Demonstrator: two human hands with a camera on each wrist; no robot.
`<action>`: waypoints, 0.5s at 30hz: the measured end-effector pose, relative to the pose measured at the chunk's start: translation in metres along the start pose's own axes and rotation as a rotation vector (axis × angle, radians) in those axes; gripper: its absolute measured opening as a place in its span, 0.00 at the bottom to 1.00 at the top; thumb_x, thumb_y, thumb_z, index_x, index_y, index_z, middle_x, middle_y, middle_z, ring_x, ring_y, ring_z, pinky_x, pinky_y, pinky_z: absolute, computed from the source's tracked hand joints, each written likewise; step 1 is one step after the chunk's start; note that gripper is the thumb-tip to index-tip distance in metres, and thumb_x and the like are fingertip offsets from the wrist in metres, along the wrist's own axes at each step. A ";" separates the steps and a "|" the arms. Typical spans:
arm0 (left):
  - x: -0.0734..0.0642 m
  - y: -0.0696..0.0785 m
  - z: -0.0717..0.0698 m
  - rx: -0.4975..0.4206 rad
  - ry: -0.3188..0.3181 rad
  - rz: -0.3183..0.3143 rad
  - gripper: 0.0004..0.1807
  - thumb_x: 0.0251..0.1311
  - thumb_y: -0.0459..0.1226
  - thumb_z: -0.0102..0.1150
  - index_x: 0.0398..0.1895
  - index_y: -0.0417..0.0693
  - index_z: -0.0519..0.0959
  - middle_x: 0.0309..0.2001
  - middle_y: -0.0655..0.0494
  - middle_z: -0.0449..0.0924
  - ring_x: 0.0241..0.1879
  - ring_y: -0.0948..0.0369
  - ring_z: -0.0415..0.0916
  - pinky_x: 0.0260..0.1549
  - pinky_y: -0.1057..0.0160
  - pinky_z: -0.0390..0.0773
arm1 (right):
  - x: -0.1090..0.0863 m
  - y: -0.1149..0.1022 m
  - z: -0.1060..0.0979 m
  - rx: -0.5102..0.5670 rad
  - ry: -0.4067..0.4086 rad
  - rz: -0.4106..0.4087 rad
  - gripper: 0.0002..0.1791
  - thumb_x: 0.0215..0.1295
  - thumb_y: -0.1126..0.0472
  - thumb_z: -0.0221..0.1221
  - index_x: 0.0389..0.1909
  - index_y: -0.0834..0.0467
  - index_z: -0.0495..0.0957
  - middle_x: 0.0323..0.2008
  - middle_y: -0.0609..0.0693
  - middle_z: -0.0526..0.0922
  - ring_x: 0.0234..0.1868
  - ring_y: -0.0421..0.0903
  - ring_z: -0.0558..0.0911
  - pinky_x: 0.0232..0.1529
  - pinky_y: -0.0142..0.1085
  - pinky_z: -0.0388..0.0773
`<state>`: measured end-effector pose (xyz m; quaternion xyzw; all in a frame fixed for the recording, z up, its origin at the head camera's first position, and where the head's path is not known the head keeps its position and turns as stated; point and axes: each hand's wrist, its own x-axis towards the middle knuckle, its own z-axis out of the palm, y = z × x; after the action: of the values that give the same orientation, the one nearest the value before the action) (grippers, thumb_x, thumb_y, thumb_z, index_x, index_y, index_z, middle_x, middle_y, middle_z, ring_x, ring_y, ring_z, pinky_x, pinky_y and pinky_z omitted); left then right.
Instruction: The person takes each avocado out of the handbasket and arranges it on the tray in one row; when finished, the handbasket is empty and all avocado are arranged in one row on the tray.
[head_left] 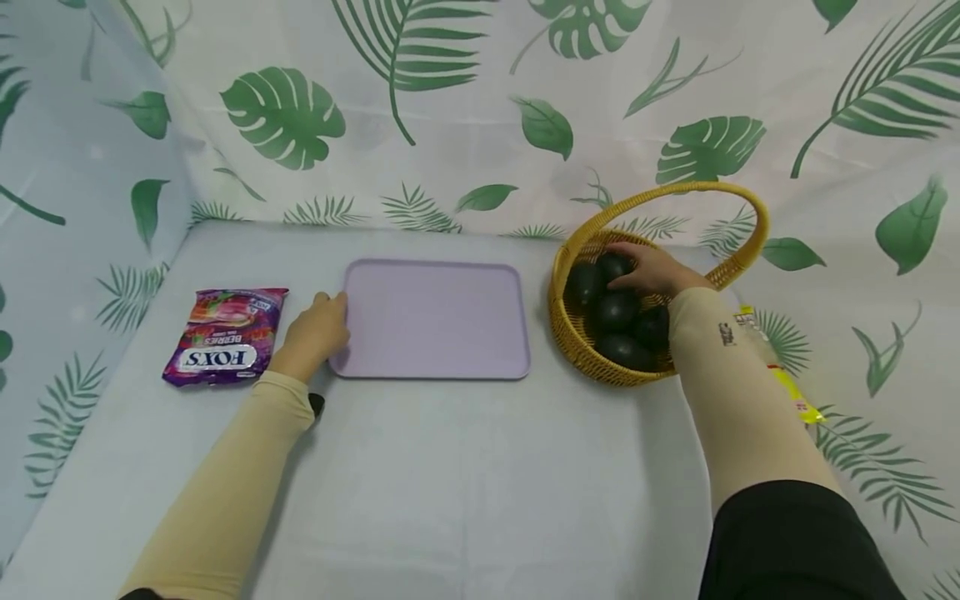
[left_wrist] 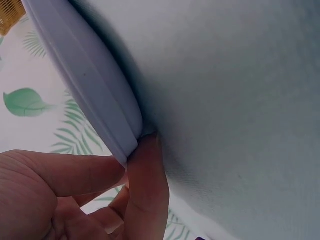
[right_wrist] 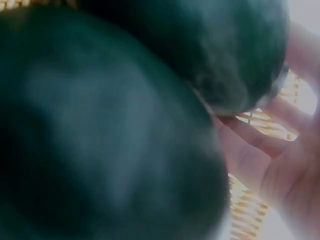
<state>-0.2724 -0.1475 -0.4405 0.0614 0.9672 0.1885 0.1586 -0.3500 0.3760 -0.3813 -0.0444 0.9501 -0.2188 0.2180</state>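
My left hand (head_left: 313, 335) pinches the left rim of a lilac rectangular tray (head_left: 435, 321); in the left wrist view the thumb lies on one side of the tray edge (left_wrist: 95, 95) and a finger on the other. The tray lies flat at mid-table. Inside a yellow wicker basket (head_left: 573, 350) with a tall handle, my right hand (head_left: 651, 268) grips a dark green avocado (head_left: 613, 265) at the back. In the right wrist view its fingers curl about that avocado (right_wrist: 235, 55), while another avocado (right_wrist: 110, 135) fills the foreground. Several avocados lie together in the basket.
A purple Fox's Berries candy bag (head_left: 228, 337) lies left of the tray, beside my left forearm. Partly hidden behind my right forearm is a yellow package (head_left: 797, 396). The basket handle (head_left: 693, 187) arches over my right wrist. A leaf-print cloth hangs behind the table.
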 end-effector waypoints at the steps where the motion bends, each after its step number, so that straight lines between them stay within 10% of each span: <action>1: 0.000 0.000 0.000 -0.003 -0.002 -0.001 0.34 0.63 0.29 0.47 0.73 0.29 0.54 0.60 0.25 0.60 0.48 0.32 0.73 0.46 0.36 0.78 | 0.000 0.000 0.001 -0.014 0.007 0.002 0.42 0.66 0.53 0.64 0.77 0.53 0.54 0.74 0.66 0.53 0.67 0.68 0.63 0.62 0.64 0.67; 15: -0.001 0.000 -0.003 -0.013 -0.009 0.000 0.36 0.64 0.29 0.47 0.75 0.30 0.51 0.63 0.24 0.59 0.52 0.32 0.72 0.51 0.36 0.76 | -0.011 -0.007 0.000 0.002 0.093 -0.024 0.43 0.67 0.54 0.63 0.77 0.54 0.52 0.74 0.68 0.52 0.71 0.69 0.54 0.67 0.67 0.56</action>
<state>-0.2719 -0.1489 -0.4380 0.0611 0.9652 0.1947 0.1633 -0.3398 0.3716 -0.3742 -0.0452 0.9583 -0.2242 0.1711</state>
